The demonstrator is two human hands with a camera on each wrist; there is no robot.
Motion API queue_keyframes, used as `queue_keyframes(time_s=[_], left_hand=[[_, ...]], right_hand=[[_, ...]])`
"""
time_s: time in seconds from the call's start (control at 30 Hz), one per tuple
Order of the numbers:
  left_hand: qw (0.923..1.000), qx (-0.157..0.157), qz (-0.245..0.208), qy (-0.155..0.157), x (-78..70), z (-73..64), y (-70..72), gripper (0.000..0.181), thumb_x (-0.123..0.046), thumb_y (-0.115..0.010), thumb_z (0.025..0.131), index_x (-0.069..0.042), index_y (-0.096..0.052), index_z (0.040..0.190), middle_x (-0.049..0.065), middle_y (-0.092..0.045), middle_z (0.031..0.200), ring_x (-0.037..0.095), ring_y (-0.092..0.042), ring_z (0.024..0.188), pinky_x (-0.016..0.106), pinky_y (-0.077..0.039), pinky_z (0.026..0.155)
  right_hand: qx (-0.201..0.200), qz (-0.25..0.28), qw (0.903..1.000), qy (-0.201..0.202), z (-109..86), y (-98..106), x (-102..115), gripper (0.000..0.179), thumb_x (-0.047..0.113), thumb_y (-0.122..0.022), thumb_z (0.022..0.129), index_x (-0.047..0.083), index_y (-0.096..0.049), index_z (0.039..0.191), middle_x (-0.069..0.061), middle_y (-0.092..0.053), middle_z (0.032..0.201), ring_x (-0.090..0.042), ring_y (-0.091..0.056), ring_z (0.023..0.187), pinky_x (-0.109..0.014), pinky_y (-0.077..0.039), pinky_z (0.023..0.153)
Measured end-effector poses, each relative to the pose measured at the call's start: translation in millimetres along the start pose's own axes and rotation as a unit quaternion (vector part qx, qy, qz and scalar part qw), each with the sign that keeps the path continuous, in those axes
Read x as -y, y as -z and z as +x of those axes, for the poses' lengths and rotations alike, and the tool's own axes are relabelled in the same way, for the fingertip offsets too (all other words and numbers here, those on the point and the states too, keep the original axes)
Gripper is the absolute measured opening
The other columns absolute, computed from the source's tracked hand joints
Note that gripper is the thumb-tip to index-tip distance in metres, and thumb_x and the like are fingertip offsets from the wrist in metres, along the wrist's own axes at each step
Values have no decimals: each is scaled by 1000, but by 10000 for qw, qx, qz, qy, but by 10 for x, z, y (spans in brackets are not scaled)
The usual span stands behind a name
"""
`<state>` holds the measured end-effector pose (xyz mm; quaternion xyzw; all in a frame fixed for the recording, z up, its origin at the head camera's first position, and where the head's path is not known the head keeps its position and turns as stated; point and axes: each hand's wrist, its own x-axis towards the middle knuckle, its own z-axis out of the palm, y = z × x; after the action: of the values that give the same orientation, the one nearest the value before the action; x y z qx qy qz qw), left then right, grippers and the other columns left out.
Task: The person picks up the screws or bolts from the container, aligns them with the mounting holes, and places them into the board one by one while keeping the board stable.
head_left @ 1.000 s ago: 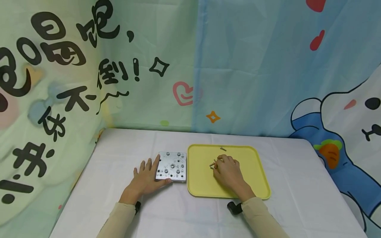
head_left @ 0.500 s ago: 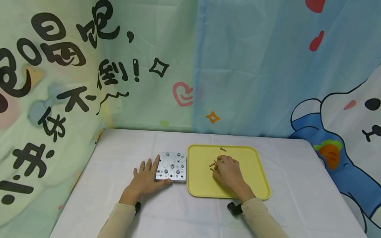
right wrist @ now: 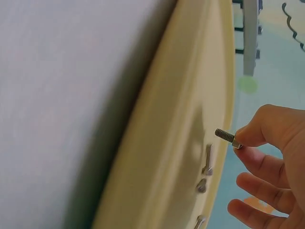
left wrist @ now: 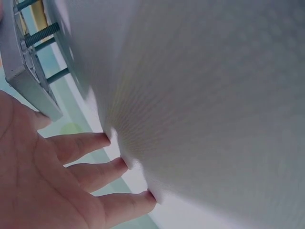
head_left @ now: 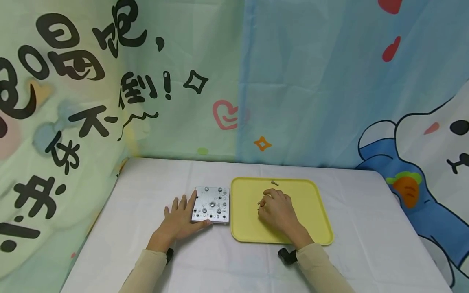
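Note:
A square silver metal plate point(head_left: 218, 196) with several screw heads on its top sits left of the tray. My left hand point(head_left: 176, 223) lies with fingers spread at the plate's left side, index finger and thumb along its edges. In the left wrist view, threaded screws point(left wrist: 43, 34) stick out below the plate, and three fingertips press into the cloth. Over the yellow tray point(head_left: 247, 232), my right hand point(head_left: 280, 212) pinches a short screw point(right wrist: 225, 135) between thumb and index finger, threaded end pointing away from the fingers. Other loose screws point(right wrist: 208, 160) lie on the tray beneath it.
One more screw point(head_left: 275, 183) lies near the tray's far edge. A white cloth point(head_left: 234, 268) covers the table. Printed curtains point(head_left: 311, 81) hang behind and at the left. Each wrist wears a black camera mount point(head_left: 287, 256).
My right hand has shifted slightly left and lifted a screw off the tray, now partly covering the loose screws in the head view. The left hand and plate have stayed put.

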<state>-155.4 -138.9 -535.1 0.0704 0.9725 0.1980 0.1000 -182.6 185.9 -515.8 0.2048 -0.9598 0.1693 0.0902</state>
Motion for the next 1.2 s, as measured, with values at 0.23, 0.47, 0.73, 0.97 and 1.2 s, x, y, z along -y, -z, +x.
queue_keyframes(time_s=[0.23, 0.47, 0.73, 0.97, 1.2], left_hand=[[10000, -9, -37, -16, -1, 1, 11, 111, -78, -58, 81, -17, -14, 162, 30, -27, 157, 53, -17, 144, 74, -16, 107], [10000, -2, -61, -23, -3, -8, 28, 111, -78, -59, 81, -17, -14, 162, 30, -26, 157, 53, -17, 144, 74, -16, 107], [10000, 56, 5, 10, -8, -15, 29, 111, -78, -59, 81, -17, -14, 162, 30, -27, 157, 53, -18, 144, 73, -17, 108], [10000, 23, -31, -1, -13, -28, 38, 111, -78, -59, 81, -16, -15, 162, 30, -28, 156, 54, -19, 143, 73, -18, 107], [10000, 23, -38, -33, -20, -47, 49, 110, -78, -57, 82, -16, -15, 162, 30, -28, 156, 53, -20, 143, 73, -18, 107]], right_hand=[[-117, 126, 9993, 346, 49, 43, 163, 9, 16, -74, 84, 14, -67, 79, -14, -63, 122, -38, -56, 114, -63, -42, 93], [-224, 75, 9978, 626, 99, 64, 330, 13, 16, -77, 82, 13, -65, 77, -14, -64, 120, -38, -58, 112, -62, -42, 94], [-251, 163, 9958, 871, 136, 59, 526, 12, 13, -76, 80, 13, -64, 76, -13, -64, 118, -37, -58, 112, -61, -42, 95], [-273, 339, 9927, 1126, 157, 28, 680, 10, 11, -74, 79, 14, -65, 76, -13, -64, 118, -36, -58, 112, -60, -43, 94], [-145, 389, 9917, 1213, 177, -29, 765, 9, 12, -73, 80, 15, -65, 77, -11, -63, 119, -34, -57, 115, -57, -42, 96]])
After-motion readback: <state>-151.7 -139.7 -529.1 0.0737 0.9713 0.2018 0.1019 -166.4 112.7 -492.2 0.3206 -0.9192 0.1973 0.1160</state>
